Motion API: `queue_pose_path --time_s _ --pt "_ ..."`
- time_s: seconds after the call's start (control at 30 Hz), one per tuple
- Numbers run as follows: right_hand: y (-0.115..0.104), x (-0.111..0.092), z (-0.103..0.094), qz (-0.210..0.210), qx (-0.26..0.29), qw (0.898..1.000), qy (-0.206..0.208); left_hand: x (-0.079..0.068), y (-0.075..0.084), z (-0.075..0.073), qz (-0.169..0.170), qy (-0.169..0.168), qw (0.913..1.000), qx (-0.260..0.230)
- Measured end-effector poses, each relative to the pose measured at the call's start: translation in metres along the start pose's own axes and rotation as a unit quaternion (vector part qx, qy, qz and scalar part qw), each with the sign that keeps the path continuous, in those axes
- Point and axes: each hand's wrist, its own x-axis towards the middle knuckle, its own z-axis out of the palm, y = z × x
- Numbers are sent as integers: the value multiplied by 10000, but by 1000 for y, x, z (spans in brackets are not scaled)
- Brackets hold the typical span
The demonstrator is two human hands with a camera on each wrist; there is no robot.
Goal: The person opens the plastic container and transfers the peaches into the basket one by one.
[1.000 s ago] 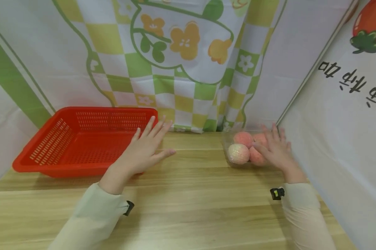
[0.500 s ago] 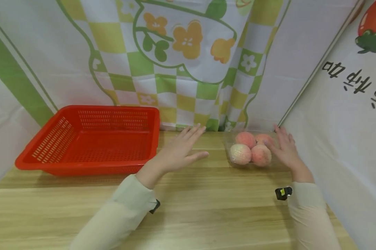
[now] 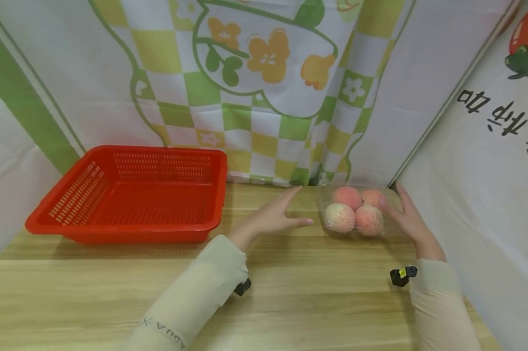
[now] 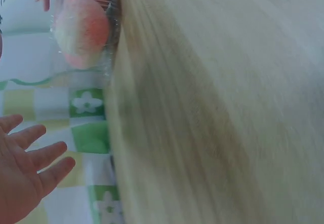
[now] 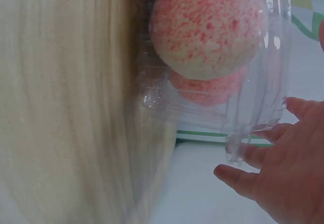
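A clear plastic box [image 3: 391,197] with several pink and cream peaches [image 3: 340,218] stands at the back right of the table. My right hand [image 3: 413,222] is at the box's right end, fingers extended; in the right wrist view its fingertips [image 5: 223,171] lie right at the box's edge. My left hand [image 3: 272,217] hovers left of the box, apart from it, thumb and fingers spread toward it and holding nothing. The left wrist view shows those fingers [image 4: 55,173] straight and parted, with the wrapped peaches [image 4: 83,26] beyond them.
A red plastic basket [image 3: 127,235] with slotted walls stands at the back left of the wooden table [image 3: 316,302]. Behind runs a checked, flowered curtain [image 3: 264,122]. A white cloth wall [image 3: 474,195] borders the right side, close to my right hand.
My left hand has moved right, from over the basket's right edge toward the box. My right hand has shifted slightly right, from over the peaches to the box's right end.
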Motion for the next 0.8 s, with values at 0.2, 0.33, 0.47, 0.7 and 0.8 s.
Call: queue_pose_path --time_s 0.2,0.33,0.47,0.7,0.8 --pt "9 0 -1 223 296 9993 -51 13 -8 13 -345 -34 9965 -761" --pt "16 -2 -2 157 267 9995 -66 17 -6 21 -389 -109 9950 -914" --pt "24 -4 0 120 184 9995 -210 22 -2 30 -352 -122 9939 -1039" --pt "29 -2 1 257 201 9983 -474 36 -2 51 -612 -132 9838 -1679" --pt "31 -3 -1 211 103 9987 -448 43 1 59 -537 -50 9796 -1935"
